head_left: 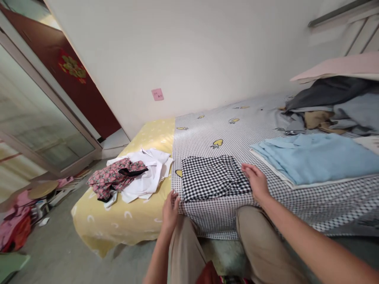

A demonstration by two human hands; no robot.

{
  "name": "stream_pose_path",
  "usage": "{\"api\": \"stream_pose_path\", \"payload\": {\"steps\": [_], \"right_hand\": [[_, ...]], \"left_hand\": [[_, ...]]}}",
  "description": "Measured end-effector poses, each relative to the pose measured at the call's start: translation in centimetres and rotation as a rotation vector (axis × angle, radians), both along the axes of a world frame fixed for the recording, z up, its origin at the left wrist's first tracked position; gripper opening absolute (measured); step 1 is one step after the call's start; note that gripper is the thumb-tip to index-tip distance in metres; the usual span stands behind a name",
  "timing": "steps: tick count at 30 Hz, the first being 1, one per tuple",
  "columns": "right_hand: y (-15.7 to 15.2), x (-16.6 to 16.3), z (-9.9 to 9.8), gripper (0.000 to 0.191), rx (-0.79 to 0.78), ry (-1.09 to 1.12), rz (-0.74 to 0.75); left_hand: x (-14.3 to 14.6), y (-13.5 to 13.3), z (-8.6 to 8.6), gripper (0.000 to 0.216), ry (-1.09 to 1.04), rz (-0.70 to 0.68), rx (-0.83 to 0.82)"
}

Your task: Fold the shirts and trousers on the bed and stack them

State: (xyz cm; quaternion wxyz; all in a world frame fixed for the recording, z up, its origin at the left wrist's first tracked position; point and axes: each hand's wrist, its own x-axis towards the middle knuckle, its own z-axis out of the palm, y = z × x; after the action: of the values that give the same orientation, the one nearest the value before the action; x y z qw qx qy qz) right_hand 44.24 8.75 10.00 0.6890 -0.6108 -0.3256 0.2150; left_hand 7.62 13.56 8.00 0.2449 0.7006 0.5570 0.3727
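Observation:
A black-and-white checked garment (pixel 214 177), folded into a flat rectangle, lies on the bed in front of my knees. My left hand (pixel 171 209) is beside its near left corner, fingers apart and holding nothing. At its right edge is my right hand (pixel 257 181), with fingers stretched out and nothing gripped. Whether the fingertips of the right hand touch the cloth I cannot tell. To the right rests a folded light blue garment (pixel 319 157) on top of a white cloth.
On the yellow sheet (pixel 148 219) at left sit a crumpled white shirt (pixel 148 173) and a pink floral garment (pixel 118 177). Dark and grey clothes (pixel 334 94) are heaped at the far right. A pale wall (pixel 201 51) borders the bed. More items litter the floor at left.

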Motion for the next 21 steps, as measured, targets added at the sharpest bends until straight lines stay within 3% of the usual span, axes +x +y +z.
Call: {"api": "stream_pose_path", "payload": {"steps": [3,5,7,12,17,21], "right_hand": [[-5.0,-1.9,-2.4,0.024,0.000,0.528,0.007],[-8.0,-4.1,-3.7,0.017,-0.029,0.878,0.139],[-10.1,-6.5,-4.4,0.018,-0.066,1.054,0.300],[-11.3,-10.1,-4.8,0.023,-0.225,1.078,0.495],[-10.2,-11.0,-6.0,0.034,-0.250,1.012,0.566],[-9.8,-11.4,-6.5,0.028,-0.293,1.007,0.582]], "left_hand": [[0.8,-1.4,0.8,0.057,0.077,0.017,0.017],[2.1,-2.1,1.6,0.065,0.231,0.026,0.008],[3.3,-2.3,2.5,0.065,0.409,0.048,-0.018],[3.8,-1.3,3.4,0.061,0.634,0.031,0.006],[3.0,-1.1,2.1,0.059,0.453,0.029,-0.053],[3.5,-2.1,1.5,0.057,0.363,0.054,-0.110]]}}
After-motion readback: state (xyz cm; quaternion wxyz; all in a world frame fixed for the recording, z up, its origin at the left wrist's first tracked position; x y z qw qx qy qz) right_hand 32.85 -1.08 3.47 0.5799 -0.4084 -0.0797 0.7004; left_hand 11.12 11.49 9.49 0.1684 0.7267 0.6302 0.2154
